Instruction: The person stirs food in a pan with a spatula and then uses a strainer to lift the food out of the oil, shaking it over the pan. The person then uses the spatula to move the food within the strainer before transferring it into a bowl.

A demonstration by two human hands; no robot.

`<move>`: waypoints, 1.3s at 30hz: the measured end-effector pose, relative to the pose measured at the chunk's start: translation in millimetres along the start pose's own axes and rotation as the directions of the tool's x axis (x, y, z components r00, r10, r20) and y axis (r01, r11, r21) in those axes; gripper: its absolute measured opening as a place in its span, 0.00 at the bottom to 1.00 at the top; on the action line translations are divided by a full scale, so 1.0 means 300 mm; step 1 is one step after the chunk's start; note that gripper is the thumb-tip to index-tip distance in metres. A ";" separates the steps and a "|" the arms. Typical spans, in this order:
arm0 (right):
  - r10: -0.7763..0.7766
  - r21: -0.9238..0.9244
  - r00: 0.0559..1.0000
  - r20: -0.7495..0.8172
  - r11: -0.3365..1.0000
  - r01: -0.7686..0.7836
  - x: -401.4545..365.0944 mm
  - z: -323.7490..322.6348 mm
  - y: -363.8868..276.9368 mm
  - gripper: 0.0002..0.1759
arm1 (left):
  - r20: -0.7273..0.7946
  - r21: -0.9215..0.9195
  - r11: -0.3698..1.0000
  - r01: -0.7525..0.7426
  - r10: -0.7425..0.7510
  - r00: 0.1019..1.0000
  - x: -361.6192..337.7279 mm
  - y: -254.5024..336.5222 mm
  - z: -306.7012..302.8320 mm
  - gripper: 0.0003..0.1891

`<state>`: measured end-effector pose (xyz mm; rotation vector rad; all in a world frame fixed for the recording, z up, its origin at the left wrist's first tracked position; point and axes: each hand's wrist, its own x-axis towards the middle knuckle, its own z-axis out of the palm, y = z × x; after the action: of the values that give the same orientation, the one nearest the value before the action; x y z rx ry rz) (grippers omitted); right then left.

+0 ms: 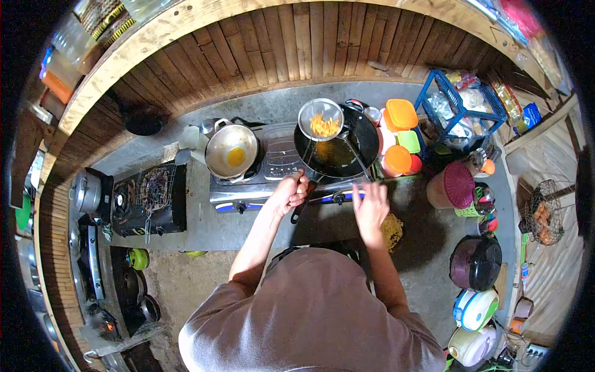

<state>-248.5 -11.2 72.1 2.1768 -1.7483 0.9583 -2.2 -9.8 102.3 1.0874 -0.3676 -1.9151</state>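
Observation:
My left hand [292, 189] is closed round the handle of a wire strainer [320, 118], which holds yellow-orange pieces of food [325, 126] above a black wok [362, 133]. Dark oil [339, 152] lies in the wok. At the right front of the wok is my right hand [372, 201], its fingers partly apart near a thin metal utensil [357, 155] that leans into the wok; whether the fingers grip it is too small to tell. The wok stands on the right burner of a two-burner stove [282, 155].
On the left burner, a pale pan [231, 152] holds yellow liquid. Lidded containers [396, 160] and a blue crate [462, 108] stand right of the wok. Yellow food [392, 232] lies beside my right forearm. A black grill stove [149, 201] is far left.

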 end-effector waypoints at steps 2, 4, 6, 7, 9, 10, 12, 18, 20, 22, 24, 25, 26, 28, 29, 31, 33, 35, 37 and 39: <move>0.041 -0.115 0.998 0.040 0.993 -0.036 0.059 -0.001 0.072 0.20 | 0.015 0.028 0.997 -0.071 0.070 0.997 -0.079 0.063 0.071 0.17; 0.091 -0.175 0.992 0.091 0.982 -0.074 0.069 0.049 0.123 0.23 | 0.034 0.028 0.995 -0.100 0.099 0.994 -0.142 0.103 0.125 0.18; 0.378 -0.133 0.766 0.519 0.922 -0.365 0.044 0.134 0.164 0.27 | 0.050 0.038 0.990 -0.133 0.131 0.990 -0.182 0.119 0.162 0.18; 0.354 -0.087 0.790 0.501 0.928 -0.361 0.025 0.176 0.181 0.27 | 0.050 0.034 0.991 -0.132 0.130 0.990 -0.185 0.117 0.167 0.18; 0.317 -0.062 0.785 0.533 0.939 -0.337 0.007 0.255 0.208 0.25 | 0.053 0.021 0.993 -0.115 0.114 0.992 -0.188 0.110 0.174 0.18; 0.308 -0.058 0.787 0.535 0.943 -0.329 0.013 0.249 0.200 0.25 | 0.050 0.010 0.994 -0.105 0.105 0.993 -0.174 0.094 0.165 0.17; 0.298 -0.074 0.768 0.567 0.947 -0.313 0.018 0.228 0.171 0.23 | 0.031 -0.017 0.998 -0.054 0.055 0.998 -0.096 0.038 0.094 0.17; 0.333 0.082 0.861 0.386 0.917 -0.391 0.009 0.108 0.130 0.23 | -0.027 -0.015 1.000 0.020 -0.020 0.999 0.051 -0.065 -0.048 0.17; 0.346 0.155 0.859 0.377 0.891 -0.427 0.006 0.070 0.153 0.25 | -0.016 0.002 1.000 -0.021 0.021 1.000 0.032 -0.028 -0.018 0.17; 0.333 0.266 0.869 0.366 0.857 -0.441 0.023 0.001 0.160 0.26 | -0.009 0.054 0.994 -0.092 0.093 0.996 -0.021 0.025 0.047 0.18; 0.353 0.431 0.881 0.315 0.773 -0.465 0.031 -0.074 0.140 0.24 | -0.007 0.082 0.990 -0.114 0.115 0.993 -0.048 0.060 0.084 0.18; 0.365 0.533 0.895 0.256 0.719 -0.446 0.027 -0.096 0.127 0.23 | -0.001 0.114 0.984 -0.138 0.139 0.990 -0.051 0.067 0.093 0.18; 0.360 0.534 0.898 0.254 0.722 -0.440 0.016 -0.108 0.122 0.23 | -0.015 0.116 0.984 -0.132 0.135 0.991 -0.048 0.066 0.100 0.17; 0.435 0.532 0.829 0.352 0.636 -0.560 -0.007 -0.129 0.105 0.23 | -0.032 0.090 0.989 -0.118 0.121 0.992 -0.002 0.015 0.074 0.18; 0.436 0.531 0.827 0.354 0.635 -0.561 -0.013 -0.137 0.089 0.23 | -0.049 0.068 0.993 -0.098 0.102 0.994 0.025 -0.021 0.055 0.18; 0.383 0.567 0.855 0.351 0.639 -0.519 -0.017 -0.162 0.037 0.23 | -0.097 0.113 0.993 -0.021 0.032 0.995 0.051 -0.076 0.040 0.18; 0.383 0.424 0.859 0.339 0.753 -0.503 -0.010 -0.155 0.005 0.20 | -0.095 0.232 0.972 -0.038 0.061 0.994 0.058 -0.121 0.032 0.19; 0.310 0.338 0.906 0.286 0.853 -0.399 0.005 -0.133 -0.006 0.20 | -0.095 0.258 0.966 -0.034 0.061 0.994 0.071 -0.146 0.020 0.19; 0.317 0.229 0.884 0.345 0.885 -0.406 0.023 -0.139 -0.027 0.21 | -0.101 0.278 0.960 -0.038 0.069 0.992 0.074 -0.142 0.016 0.20; 0.137 0.156 0.981 0.139 0.975 -0.158 0.001 -0.096 -0.017 0.19 | -0.081 0.323 0.944 -0.067 0.098 0.992 0.070 -0.139 0.018 0.20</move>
<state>-254.2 5.1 95.8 2.2811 -1.9795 1.0568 -34.2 -3.9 68.6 1.3475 -0.6775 -1.7594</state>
